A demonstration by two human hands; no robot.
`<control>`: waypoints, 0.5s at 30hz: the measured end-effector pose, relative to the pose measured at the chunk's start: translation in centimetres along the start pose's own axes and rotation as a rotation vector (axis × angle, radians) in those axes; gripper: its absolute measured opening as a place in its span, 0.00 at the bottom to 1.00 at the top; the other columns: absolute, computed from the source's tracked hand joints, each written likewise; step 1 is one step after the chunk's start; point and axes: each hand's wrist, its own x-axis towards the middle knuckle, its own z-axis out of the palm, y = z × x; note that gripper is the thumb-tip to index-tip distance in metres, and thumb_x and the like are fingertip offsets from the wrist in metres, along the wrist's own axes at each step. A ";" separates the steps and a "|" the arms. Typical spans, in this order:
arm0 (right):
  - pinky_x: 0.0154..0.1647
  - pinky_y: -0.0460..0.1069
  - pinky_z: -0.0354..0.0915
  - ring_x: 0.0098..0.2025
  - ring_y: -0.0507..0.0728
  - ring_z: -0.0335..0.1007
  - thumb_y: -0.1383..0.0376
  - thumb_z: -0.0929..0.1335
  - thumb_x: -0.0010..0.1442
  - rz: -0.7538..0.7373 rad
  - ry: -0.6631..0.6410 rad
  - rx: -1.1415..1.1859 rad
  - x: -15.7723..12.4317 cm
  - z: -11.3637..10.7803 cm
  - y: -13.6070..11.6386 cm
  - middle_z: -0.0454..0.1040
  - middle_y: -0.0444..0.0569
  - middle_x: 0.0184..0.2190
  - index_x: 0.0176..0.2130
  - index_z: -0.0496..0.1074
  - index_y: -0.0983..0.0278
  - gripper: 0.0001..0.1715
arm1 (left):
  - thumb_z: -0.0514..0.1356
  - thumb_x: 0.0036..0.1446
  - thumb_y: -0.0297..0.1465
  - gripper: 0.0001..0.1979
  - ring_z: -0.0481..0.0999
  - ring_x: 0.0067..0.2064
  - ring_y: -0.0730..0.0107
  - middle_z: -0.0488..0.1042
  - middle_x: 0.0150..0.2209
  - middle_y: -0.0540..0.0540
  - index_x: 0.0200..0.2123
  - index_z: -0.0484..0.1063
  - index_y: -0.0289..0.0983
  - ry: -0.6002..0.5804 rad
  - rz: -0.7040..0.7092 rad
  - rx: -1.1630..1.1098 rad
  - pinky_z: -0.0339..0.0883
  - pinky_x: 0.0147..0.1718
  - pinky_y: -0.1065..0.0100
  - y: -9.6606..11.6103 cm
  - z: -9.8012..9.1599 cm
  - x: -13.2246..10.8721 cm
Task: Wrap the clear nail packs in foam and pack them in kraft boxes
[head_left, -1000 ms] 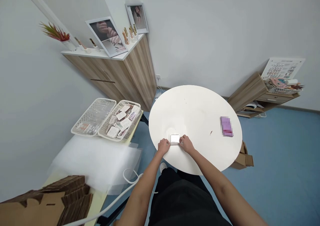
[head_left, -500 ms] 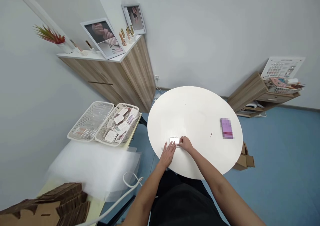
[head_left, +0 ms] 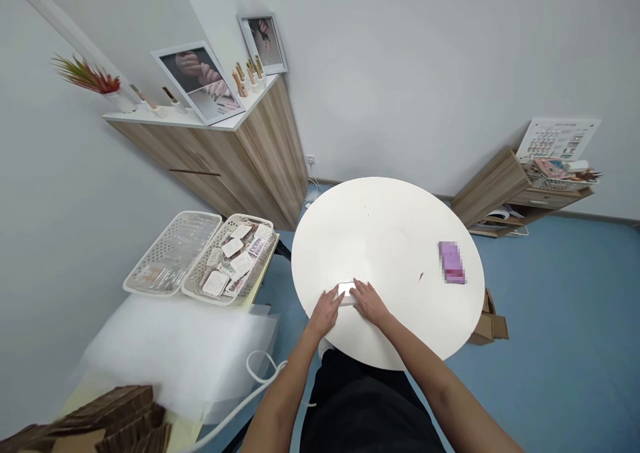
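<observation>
A small white packet [head_left: 345, 288] lies near the front edge of the round white table [head_left: 390, 239]. My left hand [head_left: 325, 311] rests flat beside it on the left, fingers stretched out and touching its edge. From the right, my right hand [head_left: 369, 302] lies over the packet's near side with fingers extended, covering part of it. A small purple item [head_left: 451, 262] sits further right on the table, apart from both hands.
Two white baskets [head_left: 200, 253] stand on a side table at the left, one holding several small packets. Foam sheets [head_left: 175, 346] and flattened cardboard boxes [head_left: 115, 419] lie in front of them. Wooden cabinets stand by the wall.
My left hand has opened from a pinch on the packet's left edge and now lies flat beside it. My right hand has flattened over the packet. The view has shifted slightly.
</observation>
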 end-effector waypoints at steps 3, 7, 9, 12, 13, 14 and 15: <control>0.63 0.65 0.53 0.65 0.65 0.54 0.71 0.67 0.58 0.001 -0.026 0.016 0.4 -0.6 0.1 0.58 0.61 0.65 0.54 0.64 0.60 0.25 | 0.48 0.62 0.25 0.22 0.72 0.52 0.60 0.72 0.53 0.40 0.59 0.65 0.41 -0.017 -0.124 -0.152 0.65 0.53 0.56 -0.9 -1.6 -1.1; 0.62 0.64 0.54 0.65 0.64 0.54 0.72 0.67 0.57 0.028 -0.048 0.061 0.4 -0.9 0.1 0.57 0.60 0.65 0.53 0.65 0.61 0.24 | 0.50 0.62 0.27 0.13 0.75 0.44 0.63 0.77 0.38 0.47 0.42 0.74 0.42 -0.016 -0.411 -0.290 0.65 0.49 0.59 -2.5 -3.3 -2.9; 0.62 0.62 0.54 0.65 0.64 0.54 0.70 0.67 0.59 0.044 -0.043 0.101 0.4 -0.8 0.2 0.59 0.58 0.64 0.53 0.65 0.61 0.23 | 0.49 0.63 0.28 0.12 0.75 0.42 0.62 0.77 0.36 0.46 0.39 0.73 0.41 0.047 -0.593 -0.272 0.67 0.45 0.60 -2.7 -3.7 -3.2; 0.61 0.61 0.54 0.63 0.62 0.56 0.66 0.67 0.60 0.061 -0.010 0.152 0.6 -0.8 0.3 0.63 0.56 0.61 0.52 0.65 0.60 0.20 | 0.47 0.64 0.28 0.13 0.73 0.44 0.59 0.75 0.40 0.42 0.42 0.71 0.39 0.182 -0.592 -0.162 0.67 0.44 0.59 -1.1 -3.6 -3.0; 0.61 0.60 0.54 0.62 0.62 0.57 0.66 0.67 0.60 0.063 -0.001 0.164 0.7 -0.9 0.3 0.65 0.55 0.60 0.51 0.66 0.60 0.19 | 0.47 0.64 0.28 0.13 0.73 0.46 0.59 0.74 0.42 0.41 0.43 0.70 0.38 0.197 -0.490 -0.129 0.67 0.46 0.58 -0.2 -3.3 -2.8; 0.60 0.60 0.55 0.61 0.62 0.59 0.65 0.68 0.59 0.063 0.005 0.174 0.8 -1.0 0.4 0.66 0.54 0.58 0.50 0.66 0.60 0.18 | 0.48 0.63 0.27 0.12 0.72 0.48 0.59 0.74 0.44 0.41 0.44 0.69 0.38 0.159 -0.335 -0.115 0.66 0.48 0.58 0.9 -2.8 -2.6; 0.59 0.59 0.56 0.60 0.62 0.60 0.65 0.68 0.59 0.065 0.006 0.183 1.0 -1.0 0.4 0.68 0.53 0.56 0.50 0.67 0.59 0.18 | 0.48 0.62 0.26 0.13 0.71 0.51 0.58 0.73 0.47 0.40 0.46 0.68 0.38 0.107 -0.172 -0.101 0.65 0.51 0.57 1.9 -2.1 -2.5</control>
